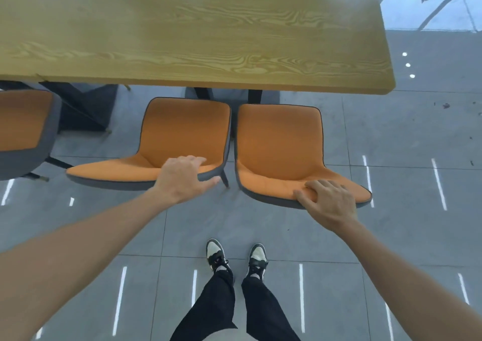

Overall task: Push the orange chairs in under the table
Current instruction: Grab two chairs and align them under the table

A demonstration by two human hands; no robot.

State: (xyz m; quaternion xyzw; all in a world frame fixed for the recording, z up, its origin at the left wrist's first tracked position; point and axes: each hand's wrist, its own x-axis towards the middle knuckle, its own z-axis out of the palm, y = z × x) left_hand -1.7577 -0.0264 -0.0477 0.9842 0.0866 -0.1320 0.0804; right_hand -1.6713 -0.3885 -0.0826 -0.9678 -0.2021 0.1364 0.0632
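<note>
Two orange chairs with grey shells stand side by side in front of a long wooden table (234, 82), their seats fully outside its near edge. My left hand (184, 177) grips the top of the backrest of the left chair (182, 134), fingers over the front and thumb behind. On the right chair (280, 142), my right hand (330, 202) holds the backrest top the same way. A third orange chair (20, 121) stands at the far left, partly cut off by the frame edge.
Dark table legs (78, 106) show under the tabletop behind the chairs. My two feet (236, 257) stand on the grey tiled floor close behind the chairs. A glass-like area with metal frames (430, 1) lies beyond the table's right end.
</note>
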